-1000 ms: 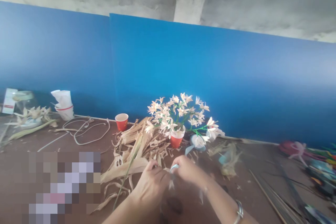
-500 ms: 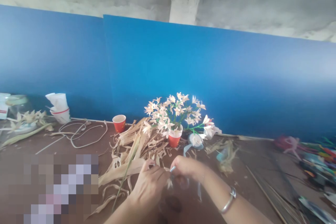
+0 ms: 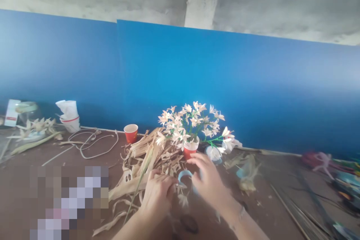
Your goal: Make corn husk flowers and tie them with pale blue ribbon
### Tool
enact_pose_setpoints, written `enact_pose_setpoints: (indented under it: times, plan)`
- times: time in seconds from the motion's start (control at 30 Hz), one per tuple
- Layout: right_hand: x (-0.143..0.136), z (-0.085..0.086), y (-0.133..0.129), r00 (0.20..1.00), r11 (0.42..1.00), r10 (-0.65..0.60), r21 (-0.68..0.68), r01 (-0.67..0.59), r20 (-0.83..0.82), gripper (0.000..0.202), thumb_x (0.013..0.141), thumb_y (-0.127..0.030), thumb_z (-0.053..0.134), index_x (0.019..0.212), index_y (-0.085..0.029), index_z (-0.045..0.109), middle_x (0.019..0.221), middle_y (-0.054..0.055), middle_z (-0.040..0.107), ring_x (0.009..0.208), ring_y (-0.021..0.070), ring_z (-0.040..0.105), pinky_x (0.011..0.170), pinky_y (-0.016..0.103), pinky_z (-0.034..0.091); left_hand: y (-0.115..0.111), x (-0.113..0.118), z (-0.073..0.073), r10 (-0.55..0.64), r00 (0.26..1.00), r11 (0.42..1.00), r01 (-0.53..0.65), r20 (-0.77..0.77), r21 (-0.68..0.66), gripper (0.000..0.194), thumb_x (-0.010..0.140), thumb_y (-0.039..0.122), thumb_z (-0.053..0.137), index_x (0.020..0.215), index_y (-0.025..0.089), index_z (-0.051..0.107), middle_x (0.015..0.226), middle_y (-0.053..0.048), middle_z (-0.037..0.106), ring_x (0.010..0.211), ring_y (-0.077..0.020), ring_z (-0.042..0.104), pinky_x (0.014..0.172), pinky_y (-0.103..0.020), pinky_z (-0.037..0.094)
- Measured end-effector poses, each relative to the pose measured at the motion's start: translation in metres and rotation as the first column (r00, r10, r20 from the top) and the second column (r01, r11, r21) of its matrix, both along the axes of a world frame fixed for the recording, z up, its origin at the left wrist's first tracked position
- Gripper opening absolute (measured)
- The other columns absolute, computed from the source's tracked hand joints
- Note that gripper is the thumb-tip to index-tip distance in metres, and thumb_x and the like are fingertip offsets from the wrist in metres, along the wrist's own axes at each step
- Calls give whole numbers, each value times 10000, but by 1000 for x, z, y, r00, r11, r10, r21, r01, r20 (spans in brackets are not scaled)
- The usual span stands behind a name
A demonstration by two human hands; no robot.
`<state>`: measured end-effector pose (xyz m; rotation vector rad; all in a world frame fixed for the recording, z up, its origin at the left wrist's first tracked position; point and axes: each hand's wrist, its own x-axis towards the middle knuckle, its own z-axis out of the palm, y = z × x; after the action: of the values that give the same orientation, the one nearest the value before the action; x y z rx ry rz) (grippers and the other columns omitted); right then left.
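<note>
My left hand point(image 3: 159, 192) is closed in a pinch, and a small pale flower point(image 3: 183, 199) hangs at its fingertips, petals down and blurred. My right hand point(image 3: 209, 182) is beside it, its index finger stretched forward and its thumb apart. A pale blue strip point(image 3: 185, 173) curves in a loop between the hands; its right end passes behind the right thumb, so I cannot tell whether it is gripped. Just beyond the right fingertips, a red and white paper cup point(image 3: 190, 153) holds a bunch of pale flowers point(image 3: 194, 120) on green stems.
Dry husks point(image 3: 149, 150) lie ahead of my left hand. Further left are another red cup point(image 3: 131, 134), a white cable point(image 3: 84, 150) and white cups point(image 3: 69, 122). Husk scraps point(image 3: 249, 180) and thin sticks point(image 3: 292, 210) lie right. A blue panel point(image 3: 180, 75) stands behind.
My right hand has opened from a pinch and moved forward, towards the cup. The blue strip now shows as a loop between the hands. My left hand stays nearly in place.
</note>
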<state>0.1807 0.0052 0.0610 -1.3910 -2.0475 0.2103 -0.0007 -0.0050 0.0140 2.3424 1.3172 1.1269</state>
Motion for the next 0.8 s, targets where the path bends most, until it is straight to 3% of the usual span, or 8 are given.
enact_pose_setpoints:
  times: [0.03,0.13,0.3,0.43,0.53,0.6,0.7,0.8]
  plan:
    - [-4,-1,-6,999,995,35,92,-38,39,341,675,-24,472,937,-208,590,1079,62,584,1072,227,471,933,391,321,0,0,-1,3,1000,1000,-3,14,-20,258,752,54,461,816,226,642,739,-7,712,668,-179,622,808,-378,332]
    - [-14,-10,-17,981,976,129,157,-151,144,199,745,-77,524,869,-216,596,888,26,612,915,203,499,888,378,304,0,2,-2,10,999,998,-7,46,-66,251,751,61,469,825,224,646,765,-6,719,700,-186,629,800,-372,335]
    - [-18,-36,-15,959,963,90,223,-154,270,98,801,-123,517,767,-199,568,736,4,586,776,179,474,810,356,283,1,5,-4,38,998,992,-32,41,-124,242,740,59,486,783,223,660,724,0,715,661,-178,619,758,-360,341]
    - [-15,-40,-12,958,973,76,192,-132,276,168,808,-97,474,688,-189,549,677,4,573,692,164,463,720,325,291,0,5,-6,26,1000,998,-26,4,-59,252,750,53,463,788,211,656,724,-13,715,655,-179,620,745,-368,350]
    - [-14,-32,-11,985,995,99,-3,-100,139,150,806,-135,483,706,-187,582,704,17,604,704,167,506,678,298,320,-1,5,-7,-6,998,995,11,-57,96,260,775,58,422,810,191,644,658,-21,681,616,-170,611,743,-377,359]
    - [-13,-27,-9,997,973,81,-216,-82,-15,114,771,-152,518,705,-182,607,707,21,630,701,164,543,651,271,349,-2,5,-6,-29,997,975,45,-75,219,260,791,70,404,825,186,634,641,-20,663,610,-159,606,754,-374,369]
    - [-9,-23,-4,974,843,-29,-530,-97,-225,70,693,-158,565,677,-168,632,660,10,645,632,146,555,595,237,371,-2,6,-3,-57,993,934,89,-100,347,265,818,83,377,806,181,623,635,-13,648,590,-136,592,763,-355,385]
    - [-5,-25,-2,911,675,-156,-715,-184,-381,64,648,-191,602,657,-148,649,568,-12,601,520,104,485,526,215,346,-3,6,1,-76,989,915,119,-125,386,270,845,90,365,808,179,617,643,-4,648,579,-121,585,755,-337,391]
